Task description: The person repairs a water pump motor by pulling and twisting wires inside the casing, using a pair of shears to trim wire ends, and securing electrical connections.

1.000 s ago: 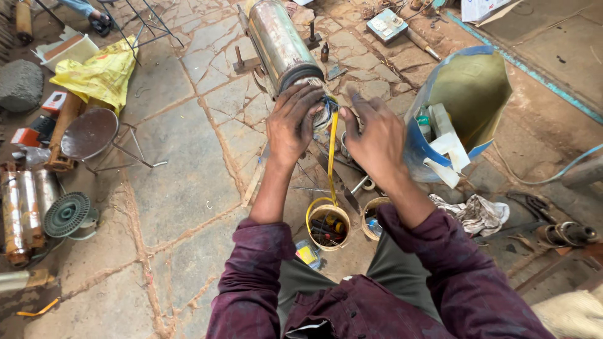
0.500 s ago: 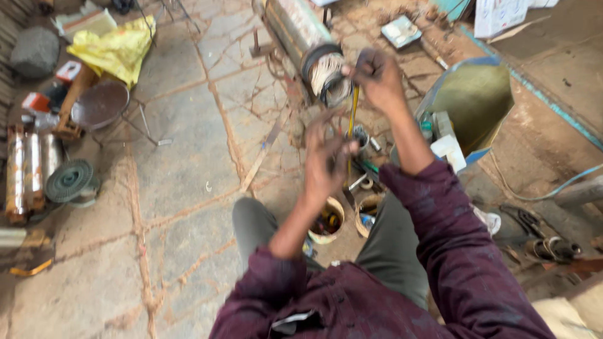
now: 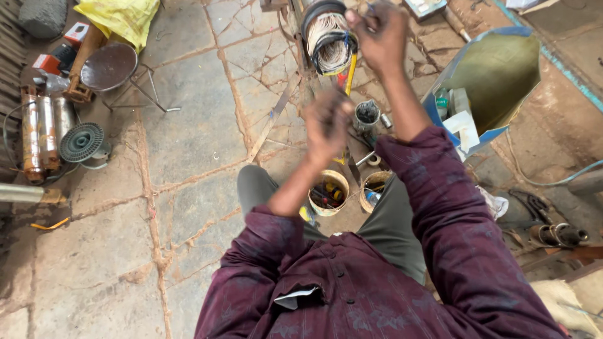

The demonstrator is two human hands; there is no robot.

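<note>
Seated person in a maroon long-sleeved shirt, viewed from above, working over a stone-slab floor (image 3: 188,125). Work item: a cylindrical metal motor stator with a dark ring end and pale copper-coloured wire windings (image 3: 328,34) packed inside its open mouth; the coil loops look bundled and slightly uneven, bulging past the rim. It lies on its side on the floor at the top centre of the view, open end facing the person. Right hand (image 3: 380,34) is raised at the stator's right edge, fingers pinched closed on something thin; what exactly is gripped cannot be resolved. A yellow strip (image 3: 350,66) hangs down from just below the windings. Left hand (image 3: 326,125) is lower, between stator and knees, motion-blurred, curled into a loose fist; cannot tell whether it holds anything. Beside the knees: a small yellow-rimmed round tub holding mixed small tools (image 3: 328,193), and a second similar tub (image 3: 375,188) touching the right trouser leg. To the right, an open blue-edged sack with white containers inside (image 3: 490,81). Far left: a grey ribbed disc (image 3: 81,142) next to rusty metal cylinders (image 3: 38,135).
</note>
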